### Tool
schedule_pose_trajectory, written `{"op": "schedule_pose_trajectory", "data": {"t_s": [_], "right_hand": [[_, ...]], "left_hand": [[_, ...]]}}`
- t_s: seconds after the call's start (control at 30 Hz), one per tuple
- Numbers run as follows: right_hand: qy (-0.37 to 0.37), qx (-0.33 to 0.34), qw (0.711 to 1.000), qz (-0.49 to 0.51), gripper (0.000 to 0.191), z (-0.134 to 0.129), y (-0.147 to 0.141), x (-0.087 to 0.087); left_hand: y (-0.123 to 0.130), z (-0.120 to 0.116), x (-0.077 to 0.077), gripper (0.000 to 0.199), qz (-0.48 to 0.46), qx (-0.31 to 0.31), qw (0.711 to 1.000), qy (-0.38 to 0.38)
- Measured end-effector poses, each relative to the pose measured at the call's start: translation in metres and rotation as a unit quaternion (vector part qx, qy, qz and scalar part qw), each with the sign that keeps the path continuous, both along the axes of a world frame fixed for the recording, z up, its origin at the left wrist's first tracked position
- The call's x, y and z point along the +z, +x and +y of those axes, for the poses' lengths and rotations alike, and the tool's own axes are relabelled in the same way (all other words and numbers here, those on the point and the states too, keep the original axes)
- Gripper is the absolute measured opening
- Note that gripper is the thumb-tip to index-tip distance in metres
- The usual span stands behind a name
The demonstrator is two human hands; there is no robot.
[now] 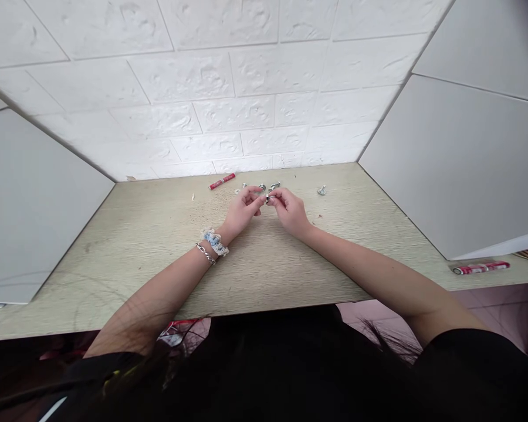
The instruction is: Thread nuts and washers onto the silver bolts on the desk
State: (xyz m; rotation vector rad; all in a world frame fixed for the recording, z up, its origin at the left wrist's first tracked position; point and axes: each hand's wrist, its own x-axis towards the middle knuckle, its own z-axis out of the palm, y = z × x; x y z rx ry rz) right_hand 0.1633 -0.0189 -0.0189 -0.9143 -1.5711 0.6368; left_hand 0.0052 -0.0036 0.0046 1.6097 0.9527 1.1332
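Above the middle of the wooden desk [264, 264], my left hand [245, 210] and my right hand [289, 210] almost meet. Both pinch a small dark and silvery metal piece [268, 198] between them, its exact shape too small to tell. The right fingers wrap its right end, while the left thumb and forefinger touch its left end. Just behind the fingers lie several small metal parts [275, 185], partly hidden by the hands. A blue and white scrunchie [215, 241] and a silver chain bracelet [206, 253] circle my left wrist.
At the back of the desk lies a red tube [222, 181]. A screw-like metal part [322, 190] stands to the right. Another red tube [481, 268] lies near the right edge. Grey panels [457, 158] flank the desk, with a white brick-patterned wall [211, 76] behind.
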Motion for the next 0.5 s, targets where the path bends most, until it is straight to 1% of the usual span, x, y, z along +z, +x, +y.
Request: {"op": "schedule_pose_trajectory", "data": {"t_s": [0.07, 0.17, 0.3, 0.43, 0.5], "right_hand": [[0.003, -0.002, 1.000, 0.000, 0.014, -0.0003, 0.0000, -0.0003], [0.015, -0.011, 1.000, -0.008, 0.014, 0.0000, -0.0002, -0.0010], [0.011, -0.011, 1.000, -0.014, 0.015, 0.0007, -0.0013, -0.0017], [0.002, 0.020, 1.000, -0.008, 0.023, -0.0001, -0.0021, -0.0003], [0.002, 0.027, 0.999, -0.021, 0.023, -0.0005, -0.0016, 0.0009]], "left_hand": [[0.0004, 0.0005, -0.0004, 0.040, -0.007, -0.031, 0.999, -0.010], [0.0011, 0.0002, -0.0007, 0.043, -0.011, -0.051, 0.999, -0.010], [0.0021, -0.0006, -0.0009, 0.042, -0.014, -0.033, 0.999, -0.005], [0.0014, -0.0001, -0.0024, 0.042, 0.006, -0.014, 1.000, 0.012], [0.0009, -0.0002, -0.0027, 0.042, 0.022, -0.004, 1.000, 0.018]]}}
